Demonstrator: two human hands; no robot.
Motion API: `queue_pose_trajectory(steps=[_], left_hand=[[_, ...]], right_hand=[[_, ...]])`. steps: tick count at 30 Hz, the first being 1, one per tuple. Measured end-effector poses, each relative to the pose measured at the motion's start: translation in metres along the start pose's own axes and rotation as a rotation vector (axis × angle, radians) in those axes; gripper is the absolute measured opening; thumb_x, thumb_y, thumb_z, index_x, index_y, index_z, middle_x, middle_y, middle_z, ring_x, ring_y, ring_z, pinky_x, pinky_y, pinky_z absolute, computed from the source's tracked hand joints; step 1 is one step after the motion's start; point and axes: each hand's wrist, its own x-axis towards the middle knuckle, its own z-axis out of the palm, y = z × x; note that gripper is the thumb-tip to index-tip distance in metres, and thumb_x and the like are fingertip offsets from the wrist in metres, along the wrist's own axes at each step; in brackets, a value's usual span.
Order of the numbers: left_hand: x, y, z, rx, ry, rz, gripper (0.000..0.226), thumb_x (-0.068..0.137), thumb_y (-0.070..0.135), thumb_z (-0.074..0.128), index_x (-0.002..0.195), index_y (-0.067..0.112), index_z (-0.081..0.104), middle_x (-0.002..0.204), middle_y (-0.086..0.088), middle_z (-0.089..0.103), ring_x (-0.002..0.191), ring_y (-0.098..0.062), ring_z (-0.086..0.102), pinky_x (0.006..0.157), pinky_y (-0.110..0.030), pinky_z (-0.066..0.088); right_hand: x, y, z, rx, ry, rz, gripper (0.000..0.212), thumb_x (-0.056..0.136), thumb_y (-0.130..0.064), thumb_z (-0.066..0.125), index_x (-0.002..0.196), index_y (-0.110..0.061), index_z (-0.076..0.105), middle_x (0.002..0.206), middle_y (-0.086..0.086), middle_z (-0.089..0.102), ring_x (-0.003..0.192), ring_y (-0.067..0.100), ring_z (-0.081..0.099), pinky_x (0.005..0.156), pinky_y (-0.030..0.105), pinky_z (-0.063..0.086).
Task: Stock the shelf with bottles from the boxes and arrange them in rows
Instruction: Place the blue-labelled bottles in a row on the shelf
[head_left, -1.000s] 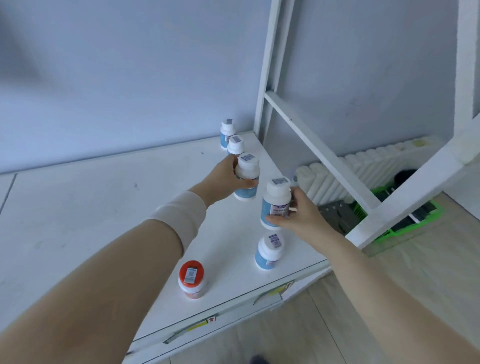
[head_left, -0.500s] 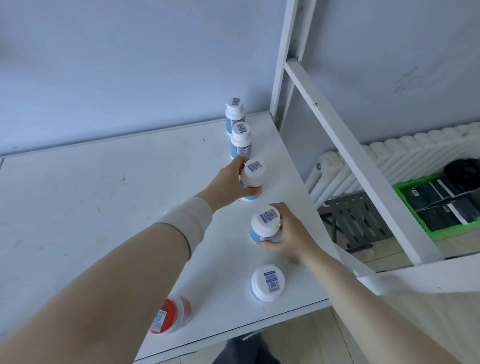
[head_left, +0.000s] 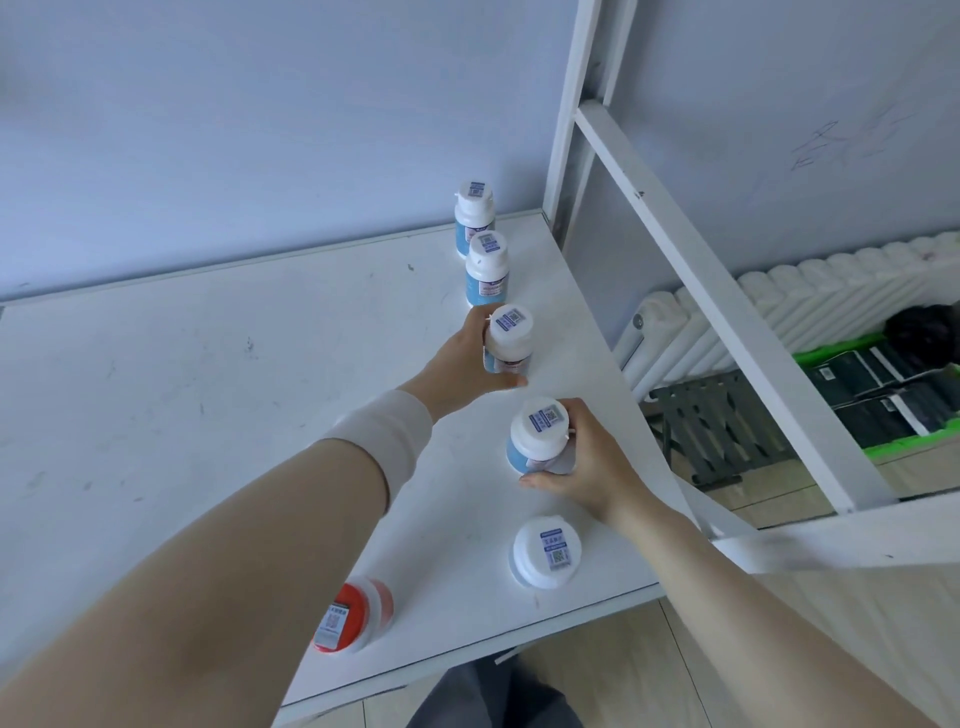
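Note:
Several white-capped bottles with blue labels stand in a row along the right side of the white shelf (head_left: 208, 395). My left hand (head_left: 462, 364) grips the third bottle (head_left: 509, 340) of the row, which rests on the shelf. Closer to me, my right hand (head_left: 582, 462) wraps the fourth bottle (head_left: 537, 434), also standing on the shelf. Behind them stand two bottles, one at the back (head_left: 474, 213) and one in front of it (head_left: 487, 267). A fifth white-capped bottle (head_left: 546, 551) stands near the front edge. An orange-capped bottle (head_left: 349, 616) stands at the front, partly behind my left forearm.
The white shelf frame's upright (head_left: 576, 104) and slanted brace (head_left: 727, 312) rise at the right. Beyond them, a white radiator (head_left: 779, 306) lines the wall and a green crate (head_left: 883, 384) with dark packs sits on the floor. The shelf's left half is bare.
Both bottles have come down from the air onto the shelf, in line with the row. My view has tilted to look more steeply down.

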Motion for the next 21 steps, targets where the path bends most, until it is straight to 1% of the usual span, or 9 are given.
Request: queue_pose_trajectory(steps=[2, 4, 6, 10, 11, 13, 15, 19, 21], left_hand=[[-0.008, 0.001, -0.005, 0.093, -0.019, -0.021, 0.09, 0.075, 0.019, 0.078, 0.145, 0.014, 0.021, 0.144, -0.003, 0.04, 0.134, -0.019, 0.038, 0.112, -0.03, 0.03], [-0.021, 0.004, -0.017, 0.222, 0.014, -0.038, 0.092, 0.076, 0.025, 0.076, 0.147, 0.014, 0.018, 0.149, -0.005, 0.034, 0.138, -0.02, 0.034, 0.114, -0.034, 0.028], [-0.039, 0.01, -0.034, 0.393, 0.082, -0.033, 0.087, 0.079, 0.029, 0.073, 0.147, 0.014, 0.02, 0.15, -0.005, 0.033, 0.137, -0.022, 0.034, 0.112, -0.034, 0.029], [-0.089, 0.028, -0.071, 0.76, 0.205, -0.055, 0.08, 0.082, 0.033, 0.069, 0.146, 0.014, 0.023, 0.146, -0.009, 0.034, 0.134, -0.027, 0.036, 0.108, -0.039, 0.031], [-0.105, 0.031, -0.078, 0.862, 0.23, -0.074, 0.079, 0.083, 0.034, 0.068, 0.146, 0.014, 0.024, 0.145, -0.01, 0.035, 0.132, -0.028, 0.037, 0.107, -0.039, 0.032], [-0.139, 0.037, -0.089, 1.008, 0.277, -0.124, 0.078, 0.083, 0.035, 0.067, 0.145, 0.012, 0.026, 0.141, -0.012, 0.038, 0.129, -0.03, 0.041, 0.106, -0.04, 0.035], [-0.176, 0.038, -0.096, 1.081, 0.308, -0.193, 0.077, 0.083, 0.036, 0.068, 0.144, 0.012, 0.027, 0.139, -0.013, 0.04, 0.126, -0.03, 0.043, 0.103, -0.04, 0.037], [-0.253, 0.026, -0.113, 1.075, 0.351, -0.322, 0.078, 0.081, 0.038, 0.069, 0.143, 0.012, 0.028, 0.137, -0.013, 0.04, 0.125, -0.031, 0.043, 0.101, -0.04, 0.038], [-0.294, 0.015, -0.126, 1.044, 0.396, -0.386, 0.078, 0.081, 0.038, 0.069, 0.143, 0.013, 0.027, 0.137, -0.012, 0.04, 0.125, -0.03, 0.042, 0.1, -0.04, 0.037]], right_hand=[[-0.002, -0.003, -0.005, -0.041, -0.037, 0.004, 0.072, 0.059, -0.005, 0.085, 0.115, -0.02, 0.042, 0.112, -0.005, 0.048, 0.094, -0.005, 0.049, 0.074, -0.007, 0.032], [-0.008, -0.01, -0.013, -0.094, -0.04, -0.009, 0.078, 0.061, -0.008, 0.085, 0.126, -0.014, 0.041, 0.118, -0.006, 0.047, 0.106, 0.006, 0.049, 0.084, -0.002, 0.034], [-0.016, -0.021, -0.024, -0.165, 0.009, -0.06, 0.08, 0.064, -0.015, 0.084, 0.131, -0.012, 0.041, 0.122, -0.005, 0.048, 0.112, 0.009, 0.048, 0.095, 0.013, 0.037], [-0.028, -0.06, -0.044, -0.274, 0.14, -0.194, 0.072, 0.07, -0.021, 0.079, 0.13, -0.011, 0.043, 0.13, 0.005, 0.047, 0.123, 0.019, 0.044, 0.103, 0.029, 0.036], [-0.03, -0.073, -0.046, -0.312, 0.163, -0.225, 0.071, 0.071, -0.023, 0.078, 0.131, -0.011, 0.043, 0.132, 0.006, 0.045, 0.126, 0.022, 0.041, 0.106, 0.031, 0.034], [-0.034, -0.102, -0.044, -0.403, 0.176, -0.279, 0.07, 0.074, -0.024, 0.076, 0.133, -0.009, 0.041, 0.134, 0.009, 0.042, 0.129, 0.025, 0.034, 0.106, 0.029, 0.027], [-0.041, -0.131, -0.031, -0.483, 0.144, -0.322, 0.072, 0.075, -0.027, 0.075, 0.135, -0.011, 0.039, 0.136, 0.011, 0.038, 0.131, 0.028, 0.03, 0.103, 0.029, 0.026], [-0.061, -0.177, 0.022, -0.637, 0.001, -0.398, 0.075, 0.078, -0.032, 0.071, 0.139, -0.015, 0.031, 0.141, 0.013, 0.026, 0.134, 0.03, 0.022, 0.107, 0.034, 0.024], [-0.072, -0.199, 0.056, -0.699, -0.056, -0.445, 0.075, 0.079, -0.031, 0.07, 0.139, -0.015, 0.029, 0.141, 0.012, 0.024, 0.134, 0.028, 0.02, 0.103, 0.035, 0.031]])
